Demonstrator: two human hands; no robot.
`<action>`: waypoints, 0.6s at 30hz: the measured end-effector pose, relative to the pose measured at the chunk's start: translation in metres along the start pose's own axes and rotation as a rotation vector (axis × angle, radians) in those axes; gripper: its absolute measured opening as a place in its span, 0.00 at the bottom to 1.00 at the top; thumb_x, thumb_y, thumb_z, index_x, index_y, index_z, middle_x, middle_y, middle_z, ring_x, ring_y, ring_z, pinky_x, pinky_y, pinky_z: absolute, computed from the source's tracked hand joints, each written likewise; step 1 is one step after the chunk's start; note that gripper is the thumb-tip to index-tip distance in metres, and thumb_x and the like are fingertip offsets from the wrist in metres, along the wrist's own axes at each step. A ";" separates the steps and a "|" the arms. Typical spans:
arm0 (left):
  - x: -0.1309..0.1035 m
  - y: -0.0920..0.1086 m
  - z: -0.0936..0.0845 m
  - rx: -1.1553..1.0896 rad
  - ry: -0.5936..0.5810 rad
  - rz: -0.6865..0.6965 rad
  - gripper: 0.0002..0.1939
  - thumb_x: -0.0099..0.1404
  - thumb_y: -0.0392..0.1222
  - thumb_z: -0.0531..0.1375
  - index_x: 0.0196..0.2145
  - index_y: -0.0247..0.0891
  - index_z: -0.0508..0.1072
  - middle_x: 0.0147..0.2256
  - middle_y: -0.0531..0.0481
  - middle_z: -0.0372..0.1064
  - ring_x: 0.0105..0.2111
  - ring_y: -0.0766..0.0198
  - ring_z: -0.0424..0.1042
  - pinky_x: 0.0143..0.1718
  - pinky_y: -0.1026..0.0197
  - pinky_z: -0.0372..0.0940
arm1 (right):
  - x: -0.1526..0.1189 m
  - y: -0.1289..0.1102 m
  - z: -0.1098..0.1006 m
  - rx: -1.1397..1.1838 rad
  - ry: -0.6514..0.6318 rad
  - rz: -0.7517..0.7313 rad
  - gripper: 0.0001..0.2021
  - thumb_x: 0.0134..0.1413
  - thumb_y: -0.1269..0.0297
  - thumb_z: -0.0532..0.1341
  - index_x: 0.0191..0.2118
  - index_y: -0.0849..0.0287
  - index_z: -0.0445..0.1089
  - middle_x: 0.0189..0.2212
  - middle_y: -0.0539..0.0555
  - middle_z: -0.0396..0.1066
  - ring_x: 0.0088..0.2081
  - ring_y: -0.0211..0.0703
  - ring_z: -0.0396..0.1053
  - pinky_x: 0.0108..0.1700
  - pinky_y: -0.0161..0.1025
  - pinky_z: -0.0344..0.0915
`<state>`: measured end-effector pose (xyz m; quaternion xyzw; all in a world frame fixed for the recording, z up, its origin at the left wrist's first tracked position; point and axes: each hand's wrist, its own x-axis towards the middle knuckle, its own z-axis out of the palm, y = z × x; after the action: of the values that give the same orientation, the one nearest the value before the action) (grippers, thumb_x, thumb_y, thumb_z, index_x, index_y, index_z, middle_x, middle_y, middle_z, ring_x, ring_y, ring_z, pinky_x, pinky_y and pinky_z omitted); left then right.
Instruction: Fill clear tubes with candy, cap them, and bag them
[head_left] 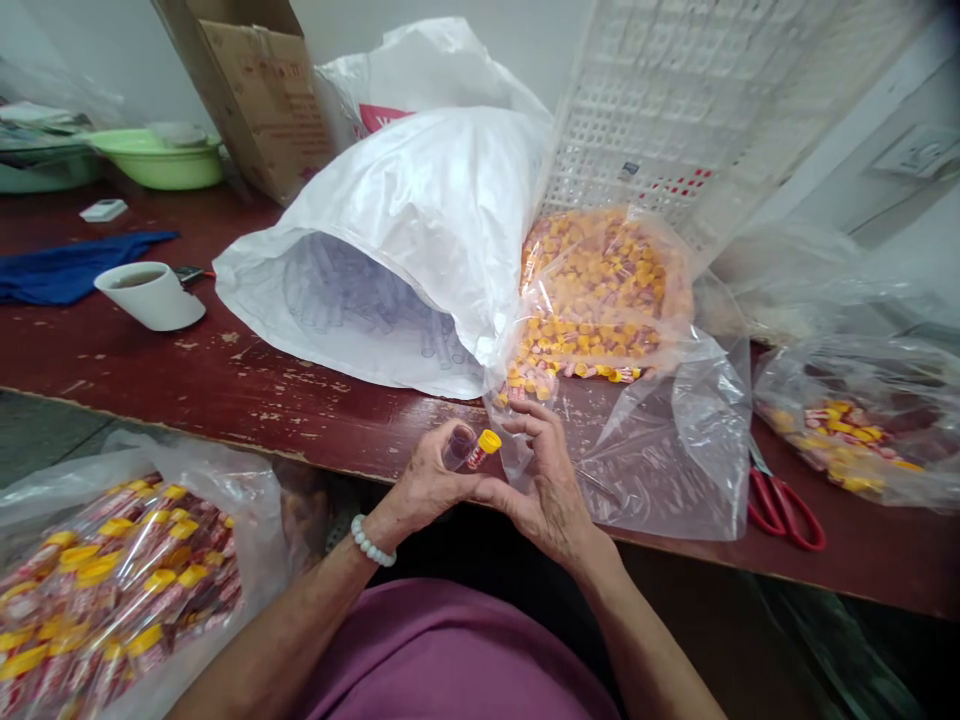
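My left hand (pixel 433 470) is closed around a clear plastic tube (pixel 457 447) near the table's front edge. A small piece with a yellow cap (pixel 489 441) and a red-and-white body lies at the tube, between my two hands. My right hand (pixel 546 478) has its fingers spread and curved beside the yellow cap, its thumb touching my left hand. Behind them, a white sack (pixel 427 200) lies with its mouth open, showing many clear tubes (pixel 360 295). To its right, a clear bag holds many yellow-capped pieces (pixel 600 290).
Filled yellow-capped tubes (pixel 97 580) sit in a bag at lower left. Red-handled scissors (pixel 787 510) lie at right, near a smaller bag (pixel 862 430). A white cup (pixel 154 298) with dark liquid, a blue cloth (pixel 75 268) and a cardboard box (pixel 266 110) are at left. A white crate (pixel 675 110) leans behind.
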<state>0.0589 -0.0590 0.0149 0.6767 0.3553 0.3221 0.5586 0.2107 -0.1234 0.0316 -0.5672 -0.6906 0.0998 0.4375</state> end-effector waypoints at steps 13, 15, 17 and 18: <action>0.004 -0.005 0.005 -0.329 0.059 -0.301 0.17 0.43 0.34 0.65 0.30 0.37 0.62 0.22 0.61 0.58 0.16 0.76 0.55 0.14 0.70 0.47 | -0.001 0.037 -0.007 -0.060 0.086 0.111 0.16 0.57 0.52 0.56 0.46 0.56 0.66 0.54 0.60 0.61 0.53 0.46 0.62 0.50 0.45 0.62; 0.006 -0.010 0.001 -0.344 0.122 -0.337 0.19 0.43 0.35 0.66 0.31 0.38 0.61 0.21 0.62 0.58 0.14 0.76 0.55 0.12 0.71 0.46 | 0.013 0.066 -0.018 -0.191 0.243 0.325 0.15 0.62 0.57 0.48 0.43 0.58 0.67 0.45 0.59 0.67 0.47 0.44 0.65 0.47 0.43 0.63; 0.005 -0.015 -0.001 -0.340 0.145 -0.335 0.20 0.43 0.36 0.67 0.32 0.38 0.61 0.21 0.62 0.59 0.14 0.75 0.56 0.12 0.71 0.47 | 0.030 0.096 -0.021 -0.271 0.244 0.424 0.15 0.60 0.59 0.49 0.39 0.61 0.68 0.37 0.59 0.69 0.41 0.46 0.67 0.45 0.44 0.63; 0.005 -0.017 -0.001 -0.332 0.142 -0.325 0.20 0.44 0.36 0.67 0.32 0.37 0.62 0.21 0.62 0.59 0.15 0.75 0.56 0.12 0.71 0.47 | 0.038 0.107 -0.019 -0.296 0.219 0.447 0.14 0.58 0.58 0.51 0.38 0.62 0.69 0.35 0.59 0.70 0.39 0.46 0.67 0.44 0.43 0.62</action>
<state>0.0588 -0.0524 -0.0016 0.4852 0.4404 0.3288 0.6801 0.3000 -0.0610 -0.0065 -0.7704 -0.5040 0.0301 0.3893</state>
